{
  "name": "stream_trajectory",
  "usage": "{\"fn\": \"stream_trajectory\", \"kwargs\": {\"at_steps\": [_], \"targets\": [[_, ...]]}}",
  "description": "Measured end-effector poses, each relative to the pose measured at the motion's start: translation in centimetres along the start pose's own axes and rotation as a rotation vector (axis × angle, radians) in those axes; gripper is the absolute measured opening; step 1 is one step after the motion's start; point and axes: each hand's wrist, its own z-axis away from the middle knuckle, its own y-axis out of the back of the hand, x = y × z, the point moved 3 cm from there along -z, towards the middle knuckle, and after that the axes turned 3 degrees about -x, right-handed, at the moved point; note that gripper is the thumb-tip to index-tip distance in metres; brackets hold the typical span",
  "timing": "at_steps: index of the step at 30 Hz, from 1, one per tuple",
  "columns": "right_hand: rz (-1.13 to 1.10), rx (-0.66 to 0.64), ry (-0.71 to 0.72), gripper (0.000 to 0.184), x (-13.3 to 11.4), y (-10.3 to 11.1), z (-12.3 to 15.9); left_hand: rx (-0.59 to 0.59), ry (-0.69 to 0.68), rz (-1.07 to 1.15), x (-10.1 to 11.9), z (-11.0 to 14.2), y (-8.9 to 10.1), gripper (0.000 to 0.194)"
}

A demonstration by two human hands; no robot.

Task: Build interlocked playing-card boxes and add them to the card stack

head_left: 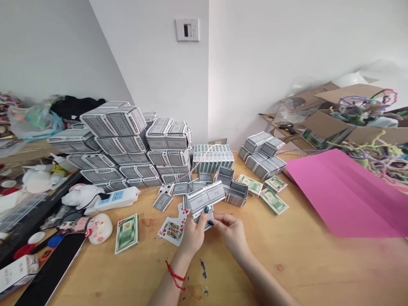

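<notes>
My left hand (193,233), with a red string bracelet at the wrist, grips a box-like piece of folded playing cards (206,196) with grey patterned backs. The thumb presses on its near side. Fingers of my right hand (231,231) pinch the lower right edge of the same piece, where a card sticks out. Beside the left hand lie loose face-up playing cards (172,229), a king of hearts among them. Just behind the held piece are several bent cards (181,188) and an open folded-card block (236,191).
Stacked card blocks (121,140) rise at the left back, with a smaller stack (263,155) at right. Green card boxes (126,233) lie about. A pink sheet (347,195) covers the right side. A power strip (114,198) and a phone (51,270) lie left.
</notes>
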Motion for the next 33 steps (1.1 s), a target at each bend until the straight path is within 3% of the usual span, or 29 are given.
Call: {"fn": "stream_trajectory", "kwargs": {"at_steps": [5,12,18,27,33], "targets": [[-0.097,-0.053,-0.046,0.023,0.15,-0.12,-0.10,-0.036,0.024,0.015,-0.35,0.04,-0.17,0.030],[-0.091,-0.084,0.004,0.022,0.14,-0.07,-0.17,-0.067,0.061,0.076,-0.65,-0.23,-0.11,0.029],[-0.094,-0.104,0.066,0.015,0.33,-0.13,-0.30,-0.198,0.139,0.238,-0.33,-0.30,-0.68,0.029],[0.043,-0.079,0.061,0.018,0.47,-0.53,0.00,-0.084,0.349,0.539,-0.33,-0.23,-0.53,0.030],[0.161,-0.107,0.060,0.022,0.79,-0.89,0.17,0.055,0.433,0.636,-0.86,-0.27,-0.73,0.025]]}}
